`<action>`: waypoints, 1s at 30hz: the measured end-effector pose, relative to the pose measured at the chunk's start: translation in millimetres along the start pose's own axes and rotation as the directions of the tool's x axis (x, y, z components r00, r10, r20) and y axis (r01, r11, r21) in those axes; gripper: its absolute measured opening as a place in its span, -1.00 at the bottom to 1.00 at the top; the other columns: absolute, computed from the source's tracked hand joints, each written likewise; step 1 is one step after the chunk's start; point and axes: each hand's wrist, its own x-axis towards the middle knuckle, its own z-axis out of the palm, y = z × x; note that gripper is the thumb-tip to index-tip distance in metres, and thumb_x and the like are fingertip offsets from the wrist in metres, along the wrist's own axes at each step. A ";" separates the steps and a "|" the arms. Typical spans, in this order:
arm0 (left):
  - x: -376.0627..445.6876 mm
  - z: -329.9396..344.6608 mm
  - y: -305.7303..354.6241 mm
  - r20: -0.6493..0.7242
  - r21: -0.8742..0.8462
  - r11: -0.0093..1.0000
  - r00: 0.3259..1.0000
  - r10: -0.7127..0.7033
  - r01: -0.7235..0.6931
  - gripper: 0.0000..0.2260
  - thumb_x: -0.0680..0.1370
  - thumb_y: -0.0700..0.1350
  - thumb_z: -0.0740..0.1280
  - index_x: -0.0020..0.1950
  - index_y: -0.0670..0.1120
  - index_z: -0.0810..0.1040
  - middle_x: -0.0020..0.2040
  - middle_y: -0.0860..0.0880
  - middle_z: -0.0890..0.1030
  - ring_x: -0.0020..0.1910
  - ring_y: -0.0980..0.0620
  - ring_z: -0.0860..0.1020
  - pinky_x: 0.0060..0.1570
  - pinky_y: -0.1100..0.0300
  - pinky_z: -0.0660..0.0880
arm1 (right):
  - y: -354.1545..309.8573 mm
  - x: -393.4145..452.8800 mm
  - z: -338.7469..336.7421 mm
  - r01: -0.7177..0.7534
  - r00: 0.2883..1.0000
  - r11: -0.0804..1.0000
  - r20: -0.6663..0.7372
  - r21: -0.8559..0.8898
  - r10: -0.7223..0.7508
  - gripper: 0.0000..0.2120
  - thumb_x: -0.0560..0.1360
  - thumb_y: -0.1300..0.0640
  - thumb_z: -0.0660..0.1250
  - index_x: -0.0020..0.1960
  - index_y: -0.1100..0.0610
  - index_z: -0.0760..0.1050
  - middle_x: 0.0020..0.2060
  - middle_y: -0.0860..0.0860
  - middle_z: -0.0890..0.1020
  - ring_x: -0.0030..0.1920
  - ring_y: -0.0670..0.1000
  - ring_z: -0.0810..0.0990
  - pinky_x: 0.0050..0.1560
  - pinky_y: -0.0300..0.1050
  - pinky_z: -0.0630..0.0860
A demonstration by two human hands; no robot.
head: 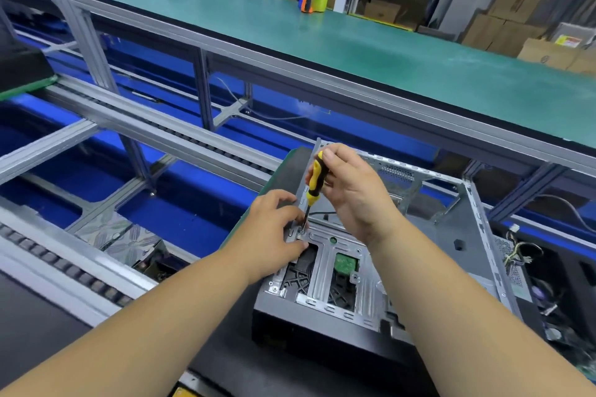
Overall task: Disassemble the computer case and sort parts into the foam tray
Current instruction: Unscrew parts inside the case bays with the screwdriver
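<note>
Fingers of the right hand [350, 193] curl round a yellow-and-black screwdriver [314, 182] held upright, its tip on a screw [301, 232] in the open computer case [403, 251] lying directly beneath both hands, while the left hand [274, 232] pinches the metal bracket [295, 237] beside that screw.

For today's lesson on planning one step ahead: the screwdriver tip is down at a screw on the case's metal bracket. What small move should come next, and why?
Probably turn the screwdriver to back the screw out. The right hand grips its yellow handle upright, the tip sits at the screw, and the left hand steadies the bracket beside it.
</note>
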 end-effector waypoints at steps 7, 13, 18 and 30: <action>-12.3 4.3 22.9 -0.050 0.069 0.983 0.984 -0.169 0.172 -0.63 0.45 0.01 0.46 0.23 0.09 0.52 0.32 0.11 0.33 0.32 0.03 0.24 0.25 0.23 0.20 | 1.1 9.0 -8.7 -0.109 0.987 0.970 0.136 0.216 0.081 -0.60 0.70 0.07 -0.02 -0.07 0.25 0.49 -0.33 0.07 0.44 -0.27 0.01 0.43 -0.02 -0.06 0.41; -11.3 5.5 39.1 -0.082 0.150 0.957 0.968 -0.237 0.247 -0.76 0.48 0.02 0.43 0.12 0.06 0.53 0.28 0.11 0.36 0.29 0.01 0.28 0.22 0.11 0.34 | 2.2 9.7 -9.1 -0.115 0.977 0.975 0.197 0.188 0.077 -0.73 0.67 -0.01 0.07 -0.05 0.14 0.38 -0.33 0.05 0.41 -0.30 0.01 0.36 -0.14 -0.09 0.31; -11.2 10.0 42.5 -0.104 0.226 0.935 0.961 -0.257 0.274 -0.70 0.45 0.03 0.47 0.15 0.03 0.55 0.33 0.08 0.34 0.31 -0.01 0.28 0.25 0.11 0.33 | 5.4 7.5 -7.4 -0.035 0.974 0.996 0.227 0.083 0.015 -0.85 0.67 0.20 0.12 -0.09 0.11 0.31 -0.26 0.03 0.47 -0.31 -0.01 0.37 -0.21 -0.15 0.31; -22.0 7.1 44.6 -0.114 0.052 0.949 0.946 -0.305 0.312 -0.42 0.40 0.13 0.44 0.34 0.21 0.28 0.31 0.19 0.32 0.24 0.15 0.40 0.17 0.07 0.46 | 1.1 4.7 -11.0 0.037 0.947 0.990 0.310 0.139 -0.078 -0.87 0.56 0.11 0.16 0.03 0.15 0.29 -0.24 0.05 0.45 -0.27 0.01 0.35 -0.20 -0.13 0.28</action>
